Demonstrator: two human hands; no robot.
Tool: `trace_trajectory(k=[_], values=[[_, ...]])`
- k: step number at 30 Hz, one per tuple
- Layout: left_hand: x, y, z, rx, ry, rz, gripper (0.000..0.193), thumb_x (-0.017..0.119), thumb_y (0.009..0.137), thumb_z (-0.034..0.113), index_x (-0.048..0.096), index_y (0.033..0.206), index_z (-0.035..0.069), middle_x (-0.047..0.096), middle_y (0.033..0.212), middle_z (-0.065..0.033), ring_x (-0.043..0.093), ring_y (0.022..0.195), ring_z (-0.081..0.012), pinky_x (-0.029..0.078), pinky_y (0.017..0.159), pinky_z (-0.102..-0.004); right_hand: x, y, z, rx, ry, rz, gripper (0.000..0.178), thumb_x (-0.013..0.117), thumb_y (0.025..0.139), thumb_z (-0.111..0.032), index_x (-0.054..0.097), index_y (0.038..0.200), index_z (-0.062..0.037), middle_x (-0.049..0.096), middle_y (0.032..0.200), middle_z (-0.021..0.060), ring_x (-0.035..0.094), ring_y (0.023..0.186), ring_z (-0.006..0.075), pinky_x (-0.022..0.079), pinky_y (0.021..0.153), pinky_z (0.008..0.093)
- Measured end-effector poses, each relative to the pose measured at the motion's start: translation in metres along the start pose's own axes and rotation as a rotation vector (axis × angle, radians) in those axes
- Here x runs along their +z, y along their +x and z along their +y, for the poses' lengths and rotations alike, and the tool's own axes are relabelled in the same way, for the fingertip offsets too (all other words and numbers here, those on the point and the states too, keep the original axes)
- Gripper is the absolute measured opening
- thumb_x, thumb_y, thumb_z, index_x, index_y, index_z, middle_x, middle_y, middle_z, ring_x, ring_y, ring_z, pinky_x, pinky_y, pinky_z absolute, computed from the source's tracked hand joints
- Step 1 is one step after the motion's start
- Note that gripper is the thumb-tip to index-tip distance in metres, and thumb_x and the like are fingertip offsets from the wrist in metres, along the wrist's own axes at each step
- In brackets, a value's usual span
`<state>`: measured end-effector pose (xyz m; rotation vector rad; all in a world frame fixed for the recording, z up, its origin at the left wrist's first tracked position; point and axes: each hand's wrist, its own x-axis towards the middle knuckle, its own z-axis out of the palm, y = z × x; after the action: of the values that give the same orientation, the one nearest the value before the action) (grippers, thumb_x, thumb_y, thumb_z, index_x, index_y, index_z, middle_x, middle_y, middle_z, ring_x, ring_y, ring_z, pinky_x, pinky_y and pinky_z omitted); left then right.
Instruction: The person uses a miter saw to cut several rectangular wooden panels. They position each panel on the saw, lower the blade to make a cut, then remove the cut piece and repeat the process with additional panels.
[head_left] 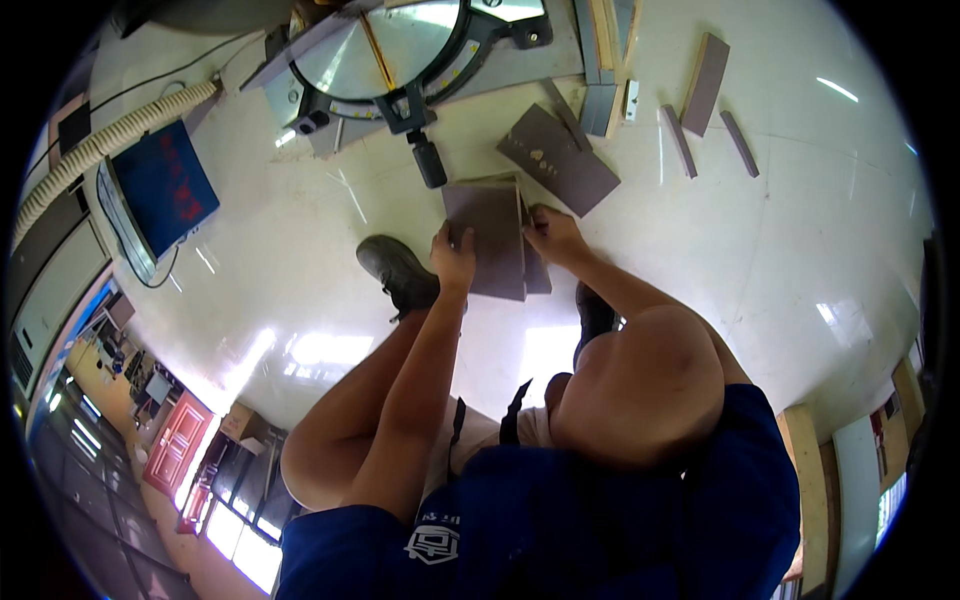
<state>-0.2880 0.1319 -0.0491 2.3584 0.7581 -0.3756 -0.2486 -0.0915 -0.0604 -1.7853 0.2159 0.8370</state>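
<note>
A small stack of brown boards (484, 235) is between my hands, just in front of the miter saw's black handle (427, 160). My left hand (455, 257) is closed on the stack's left edge, the thumb lying on the top board. At the right edge my right hand (554, 236) pinches a board that sits slightly apart from the top one; its fingertips are partly hidden. Beyond the right hand, another brown board (562, 160) lies flat on the floor with a narrow strip (567, 113) across its far edge.
The miter saw (385, 50) with its round metal table stands ahead. Farther right lie a brown board (706, 84) and two thin strips (679, 141). A blue-topped box (165, 187) and a ribbed hose (120, 150) are on the left. My shoe (398, 272) is beside the stack.
</note>
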Motion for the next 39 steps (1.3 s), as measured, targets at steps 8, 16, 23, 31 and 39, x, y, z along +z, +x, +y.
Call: trace_trajectory(k=[8, 16, 23, 31, 39], values=[[-0.002, -0.003, 0.014, -0.192, -0.014, -0.204, 0.051, 0.074, 0.081, 0.033, 0.062, 0.109, -0.008, 0.069, 0.092, -0.0219, 0.068, 0.081, -0.0319, 0.052, 0.075, -0.0379, -0.015, -0.006, -0.011, 0.249, 0.119, -0.112, 0.026, 0.065, 0.087, -0.026, 0.066, 0.092, -0.0015, 0.070, 0.080, 0.0143, 0.068, 0.072, 0.0235, 0.053, 0.068, 0.0352], [0.007, -0.014, -0.008, -0.089, -0.111, -0.134, 0.054, 0.075, 0.080, 0.034, 0.062, 0.111, -0.009, 0.069, 0.095, -0.0216, 0.069, 0.085, -0.0283, 0.053, 0.076, -0.0363, -0.009, -0.017, 0.025, 0.068, 0.090, -0.168, 0.029, 0.072, 0.084, -0.026, 0.065, 0.096, -0.0007, 0.071, 0.082, 0.0118, 0.070, 0.079, 0.0196, 0.054, 0.074, 0.0307], [0.006, -0.011, -0.007, -0.176, -0.168, -0.247, 0.054, 0.078, 0.078, 0.031, 0.062, 0.113, -0.007, 0.070, 0.096, -0.0199, 0.069, 0.087, -0.0270, 0.054, 0.079, -0.0352, -0.010, -0.023, 0.011, 0.134, 0.035, -0.155, 0.036, 0.074, 0.082, -0.027, 0.061, 0.104, -0.0009, 0.070, 0.082, 0.0115, 0.069, 0.075, 0.0214, 0.054, 0.069, 0.0329], [-0.014, -0.026, 0.011, -0.290, -0.570, -0.268, 0.042, 0.066, 0.091, 0.031, 0.062, 0.117, -0.001, 0.068, 0.109, -0.0141, 0.066, 0.101, -0.0244, 0.052, 0.083, -0.0326, -0.056, -0.028, 0.005, 0.166, 0.463, -0.336, 0.027, 0.060, 0.095, -0.019, 0.059, 0.114, -0.0006, 0.065, 0.104, 0.0052, 0.060, 0.091, 0.0149, 0.048, 0.082, 0.0293], [-0.009, -0.071, 0.117, -0.629, -1.468, -0.286, 0.058, 0.021, 0.103, 0.051, 0.037, 0.137, 0.007, 0.056, 0.128, -0.0142, 0.055, 0.116, -0.0308, 0.045, 0.098, -0.0484, -0.094, -0.022, -0.026, 0.102, 1.429, -0.241, 0.032, 0.059, 0.096, -0.026, 0.056, 0.117, -0.0026, 0.062, 0.118, 0.0086, 0.059, 0.111, 0.0201, 0.045, 0.101, 0.0354]])
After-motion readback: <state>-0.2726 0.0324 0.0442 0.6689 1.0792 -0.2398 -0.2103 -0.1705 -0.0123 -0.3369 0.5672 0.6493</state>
